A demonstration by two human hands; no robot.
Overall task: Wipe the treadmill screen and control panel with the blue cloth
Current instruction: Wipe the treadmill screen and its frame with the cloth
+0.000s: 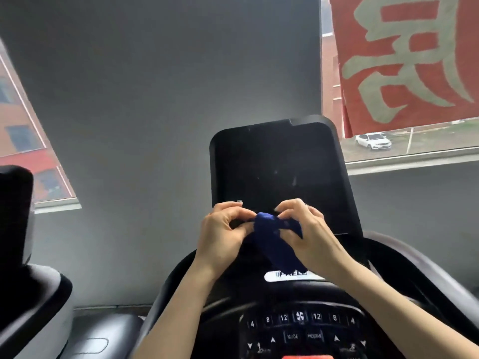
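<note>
A gym: treadmill console here, another machine beside it.

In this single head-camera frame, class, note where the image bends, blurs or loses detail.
Head view: wide-angle bending tilts the windows and wall edges; the dark screen shows faint smudges with little glare; the blue cloth, pinched by the left hand and right hand, is slightly soft; control panel labels blur near the bottom edge.

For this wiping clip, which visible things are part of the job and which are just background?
Part of the job:
blue cloth, pinched by left hand and right hand
treadmill screen, dark
control panel with number keys

Background:
red banner at the window
white car outside
neighbouring machine on the left
</note>
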